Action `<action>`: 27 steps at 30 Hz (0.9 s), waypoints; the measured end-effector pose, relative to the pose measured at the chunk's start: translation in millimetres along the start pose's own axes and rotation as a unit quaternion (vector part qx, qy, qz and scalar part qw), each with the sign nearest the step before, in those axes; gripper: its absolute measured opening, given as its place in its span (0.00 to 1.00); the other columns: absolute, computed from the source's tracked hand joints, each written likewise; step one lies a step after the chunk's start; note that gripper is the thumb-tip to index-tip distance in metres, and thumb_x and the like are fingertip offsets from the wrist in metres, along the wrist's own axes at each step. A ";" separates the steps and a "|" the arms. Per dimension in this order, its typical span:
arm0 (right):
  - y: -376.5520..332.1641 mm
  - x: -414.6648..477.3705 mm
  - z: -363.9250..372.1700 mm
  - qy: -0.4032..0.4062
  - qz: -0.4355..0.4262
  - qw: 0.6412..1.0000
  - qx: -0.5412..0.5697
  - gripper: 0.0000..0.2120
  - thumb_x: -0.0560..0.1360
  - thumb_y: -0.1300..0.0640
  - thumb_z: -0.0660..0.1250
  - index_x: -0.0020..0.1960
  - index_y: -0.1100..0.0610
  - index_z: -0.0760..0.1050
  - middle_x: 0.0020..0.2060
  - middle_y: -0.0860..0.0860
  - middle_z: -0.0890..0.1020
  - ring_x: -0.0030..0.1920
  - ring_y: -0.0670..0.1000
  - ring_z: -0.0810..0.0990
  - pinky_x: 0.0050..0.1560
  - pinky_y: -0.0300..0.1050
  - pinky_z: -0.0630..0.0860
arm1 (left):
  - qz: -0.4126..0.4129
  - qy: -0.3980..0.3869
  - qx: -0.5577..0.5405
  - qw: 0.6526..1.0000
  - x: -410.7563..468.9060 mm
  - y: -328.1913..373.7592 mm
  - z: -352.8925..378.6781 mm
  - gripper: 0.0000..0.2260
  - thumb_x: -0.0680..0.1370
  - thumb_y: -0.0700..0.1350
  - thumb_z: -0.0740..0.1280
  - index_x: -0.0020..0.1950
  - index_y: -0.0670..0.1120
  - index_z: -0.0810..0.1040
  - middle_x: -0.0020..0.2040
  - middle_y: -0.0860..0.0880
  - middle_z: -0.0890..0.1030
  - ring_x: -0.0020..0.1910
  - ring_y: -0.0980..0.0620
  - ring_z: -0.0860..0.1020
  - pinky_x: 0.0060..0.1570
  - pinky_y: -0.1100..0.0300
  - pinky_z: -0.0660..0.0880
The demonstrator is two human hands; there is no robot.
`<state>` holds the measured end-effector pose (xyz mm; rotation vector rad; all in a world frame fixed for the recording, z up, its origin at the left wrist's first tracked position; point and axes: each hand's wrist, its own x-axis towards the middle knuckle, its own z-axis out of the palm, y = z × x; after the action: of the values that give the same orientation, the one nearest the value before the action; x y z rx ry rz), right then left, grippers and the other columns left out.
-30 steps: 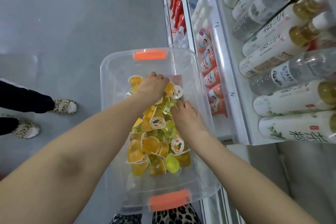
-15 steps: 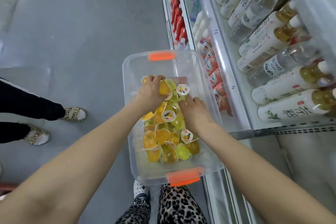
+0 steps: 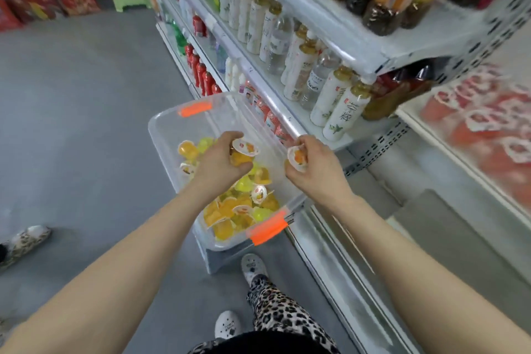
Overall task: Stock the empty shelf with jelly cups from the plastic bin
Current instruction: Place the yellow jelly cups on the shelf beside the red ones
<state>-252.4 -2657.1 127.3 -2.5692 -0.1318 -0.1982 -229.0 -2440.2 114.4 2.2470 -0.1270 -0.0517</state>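
Standing beside the white metal shelving [image 3: 382,135], the person has both hands raised above a clear plastic bin with 2 orange clips [image 3: 172,129]. The shelving lies right of both grips and higher, so the right hand [image 3: 319,169] is the nearer one. Which tier is bare I cannot tell, because of the blur. The left hand [image 3: 221,164] is curled round orange jelly cups with white foil lids [image 3: 244,149]. The right hand pinches 1 similar cup [image 3: 298,156], lid facing left. The loose yellow and orange pile [image 3: 238,210] sits below the grips, in the bin.
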 end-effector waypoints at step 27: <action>144.1 -260.1 -383.6 0.379 0.257 0.886 -0.065 0.17 0.68 0.49 0.75 0.53 0.50 0.74 0.44 0.45 0.81 0.45 0.49 0.79 0.49 0.51 0.77 | 0.381 -0.169 -0.036 0.908 -85.9 383.9 178.7 0.25 0.71 0.52 0.75 0.66 0.50 0.74 0.61 0.55 0.76 0.60 0.57 0.73 0.54 0.64 0.66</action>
<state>-532.8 -2998.4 328.7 -2.3513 0.8637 -0.9959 -357.2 -2808.6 300.3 1.9519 -1.1558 -0.0215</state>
